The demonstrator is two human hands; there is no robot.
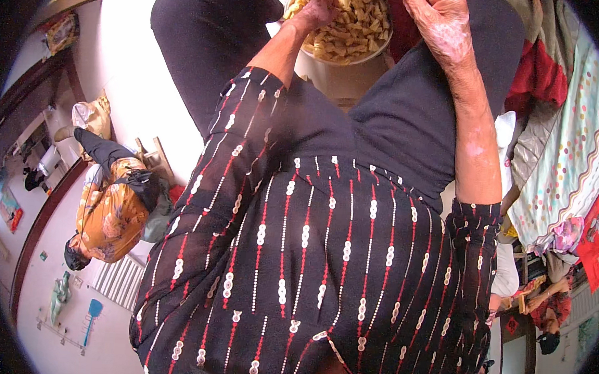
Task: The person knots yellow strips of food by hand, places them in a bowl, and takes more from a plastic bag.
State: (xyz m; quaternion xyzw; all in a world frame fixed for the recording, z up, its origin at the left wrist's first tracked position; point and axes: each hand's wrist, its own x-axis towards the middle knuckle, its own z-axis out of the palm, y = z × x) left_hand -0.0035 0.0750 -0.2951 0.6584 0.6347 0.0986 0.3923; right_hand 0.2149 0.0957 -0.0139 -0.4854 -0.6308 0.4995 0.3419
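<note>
At twelve o'clock in the head view, a round metal bowl heaped with pale yellow strips sits between the person's dark-trousered knees. The left hand reaches in from seven o'clock, forearm bare below a black sleeve with red and white stripes, its fingers closed and buried among the strips. The right hand hangs at the bowl's three o'clock rim, fingers curled loosely; whether they pinch anything cannot be told. Outward at three o'clock lies a pale quilt with coloured dots, and a red square sign below it. At nine o'clock a second person in an orange flowered top sits near a blue swatter-shaped tool.
</note>
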